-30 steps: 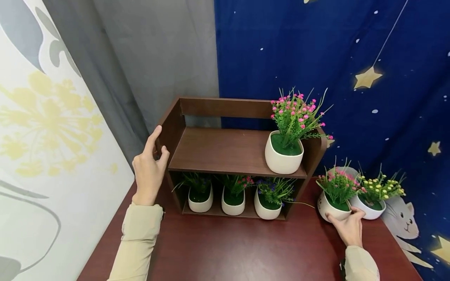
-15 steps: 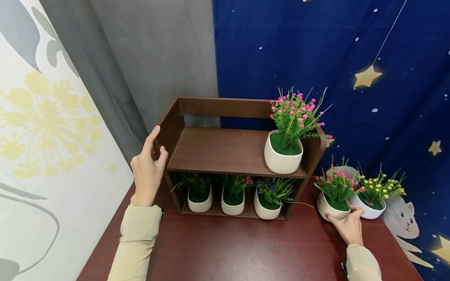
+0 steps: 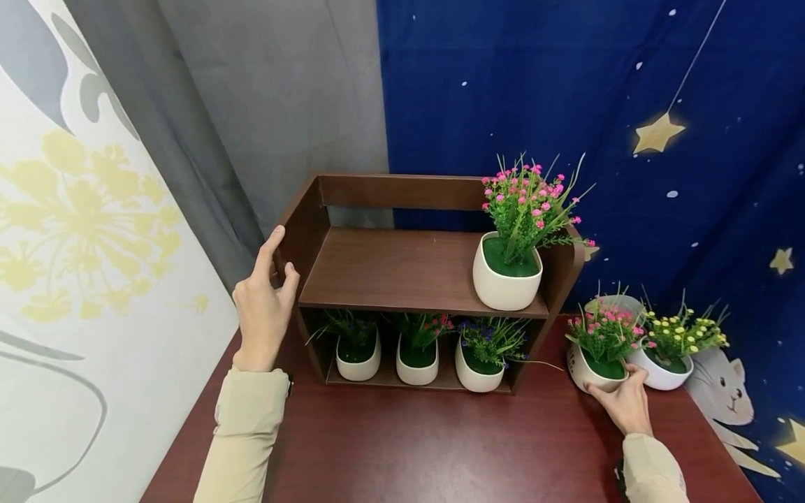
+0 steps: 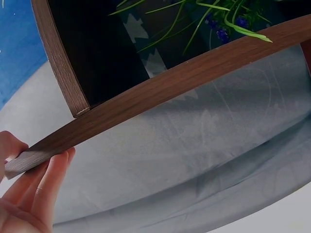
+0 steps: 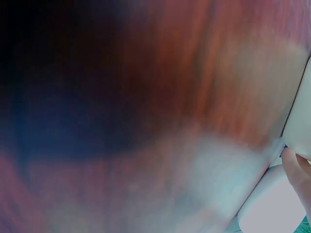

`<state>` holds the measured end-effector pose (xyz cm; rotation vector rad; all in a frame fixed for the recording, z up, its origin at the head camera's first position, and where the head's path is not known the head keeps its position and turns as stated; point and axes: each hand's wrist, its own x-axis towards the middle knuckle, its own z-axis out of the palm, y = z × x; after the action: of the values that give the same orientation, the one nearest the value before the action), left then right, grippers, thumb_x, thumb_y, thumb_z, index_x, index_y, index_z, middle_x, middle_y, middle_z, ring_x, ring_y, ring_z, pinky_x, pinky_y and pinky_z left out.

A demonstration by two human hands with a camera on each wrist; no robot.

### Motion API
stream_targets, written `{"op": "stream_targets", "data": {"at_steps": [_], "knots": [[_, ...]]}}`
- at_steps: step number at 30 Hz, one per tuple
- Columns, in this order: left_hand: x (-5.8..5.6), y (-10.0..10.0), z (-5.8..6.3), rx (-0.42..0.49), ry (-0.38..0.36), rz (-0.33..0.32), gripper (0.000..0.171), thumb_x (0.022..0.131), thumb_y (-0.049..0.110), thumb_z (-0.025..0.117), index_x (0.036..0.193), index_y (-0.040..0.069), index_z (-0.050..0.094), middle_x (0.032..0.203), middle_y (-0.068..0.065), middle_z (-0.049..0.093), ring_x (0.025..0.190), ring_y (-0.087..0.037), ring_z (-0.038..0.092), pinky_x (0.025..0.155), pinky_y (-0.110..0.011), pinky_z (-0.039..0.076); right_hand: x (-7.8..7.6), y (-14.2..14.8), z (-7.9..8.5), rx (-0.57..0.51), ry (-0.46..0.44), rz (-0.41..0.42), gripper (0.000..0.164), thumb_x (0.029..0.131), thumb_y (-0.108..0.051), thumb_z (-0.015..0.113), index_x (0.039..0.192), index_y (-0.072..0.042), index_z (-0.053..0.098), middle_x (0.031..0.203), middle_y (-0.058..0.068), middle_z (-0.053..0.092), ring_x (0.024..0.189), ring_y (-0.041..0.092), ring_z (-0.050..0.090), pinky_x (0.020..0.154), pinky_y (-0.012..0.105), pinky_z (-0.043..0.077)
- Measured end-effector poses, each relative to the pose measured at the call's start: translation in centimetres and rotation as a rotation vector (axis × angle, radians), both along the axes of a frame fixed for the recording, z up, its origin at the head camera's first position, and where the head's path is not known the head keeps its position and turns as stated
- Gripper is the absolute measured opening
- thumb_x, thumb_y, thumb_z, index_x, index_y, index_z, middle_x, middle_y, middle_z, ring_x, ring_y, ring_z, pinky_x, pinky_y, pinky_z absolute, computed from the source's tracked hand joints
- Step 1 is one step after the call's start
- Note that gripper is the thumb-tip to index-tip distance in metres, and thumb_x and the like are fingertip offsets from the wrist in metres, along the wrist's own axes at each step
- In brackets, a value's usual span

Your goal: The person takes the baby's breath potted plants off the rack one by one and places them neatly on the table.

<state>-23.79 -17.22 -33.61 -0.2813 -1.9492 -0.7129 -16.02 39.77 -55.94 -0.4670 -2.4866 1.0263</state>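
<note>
A dark brown two-tier wooden shelf point(image 3: 402, 269) stands on the table. My left hand point(image 3: 259, 307) pinches the edge of its left side panel; in the left wrist view the thumb lies on one face of that panel point(image 4: 146, 94) and the fingers on the other. At the right, my right hand point(image 3: 622, 399) grips the front of a white pot point(image 3: 594, 374) of pink flowers point(image 3: 605, 330), thumb and fingers spread on its side. Just behind it sits a white pot of yellow flowers point(image 3: 682, 335). The right wrist view shows mostly blurred tabletop, with a fingertip against a white pot at its right edge.
A taller pot point(image 3: 506, 283) of pink flowers stands on the shelf's upper tier at the right. Three white pots line the lower tier, the middle one point(image 3: 417, 363) with red flowers. The reddish table point(image 3: 428, 447) runs in front, with curtains point(image 3: 478, 91) behind.
The view has shifted very slightly. Both hands keep the same hold, and the shelf and pots look unmoved.
</note>
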Motion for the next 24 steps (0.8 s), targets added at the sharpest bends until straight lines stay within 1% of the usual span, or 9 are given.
{"op": "stream_targets", "data": {"at_steps": [5,10,16,20,24], "knots": [[0.08,0.06,0.04,-0.005,-0.012,0.000,0.054,0.086,0.002,0.056,0.136,0.022,0.050,0.053,-0.006,0.044,0.038,-0.012,0.020,0.040,-0.031,0.020,-0.09,0.31,0.19,-0.010,-0.040,0.004,0.087,0.072,-0.019,0.079,0.130,0.006,0.018,0.114,0.038,0.039,0.104,0.050,0.042,0.088,0.054,0.031],[0.18,-0.05,-0.07,-0.007,-0.018,0.005,0.055,0.086,0.002,0.056,0.136,0.022,0.050,0.053,-0.007,0.045,0.038,-0.013,0.023,0.040,-0.031,0.020,-0.10,0.52,0.22,-0.008,-0.069,0.014,0.089,0.073,-0.023,0.078,0.131,0.006,0.017,0.113,0.039,0.039,0.103,0.050,0.042,0.087,0.055,0.031],[0.22,-0.10,-0.08,-0.008,-0.021,0.008,0.054,0.086,0.001,0.057,0.136,0.021,0.050,0.053,-0.006,0.045,0.038,-0.008,0.019,0.039,-0.030,0.020,-0.02,0.70,0.34,0.003,-0.084,0.034,0.090,0.073,-0.024,0.078,0.130,0.007,0.016,0.113,0.036,0.037,0.102,0.051,0.043,0.086,0.054,0.032],[0.27,-0.06,-0.10,-0.005,-0.025,0.007,0.054,0.086,0.002,0.057,0.136,0.022,0.050,0.052,-0.006,0.045,0.037,-0.010,0.020,0.039,-0.030,0.020,0.00,0.74,0.51,0.028,-0.091,0.038,0.089,0.074,-0.025,0.078,0.128,0.009,0.017,0.114,0.035,0.036,0.101,0.053,0.044,0.085,0.056,0.033],[0.23,0.11,0.03,-0.002,-0.023,0.006,0.055,0.086,0.002,0.057,0.136,0.023,0.050,0.052,-0.006,0.045,0.037,-0.013,0.022,0.040,-0.030,0.020,0.15,0.62,0.72,0.039,-0.075,0.052,0.090,0.074,-0.025,0.077,0.129,0.011,0.015,0.117,0.037,0.033,0.103,0.054,0.042,0.086,0.057,0.032]]}}
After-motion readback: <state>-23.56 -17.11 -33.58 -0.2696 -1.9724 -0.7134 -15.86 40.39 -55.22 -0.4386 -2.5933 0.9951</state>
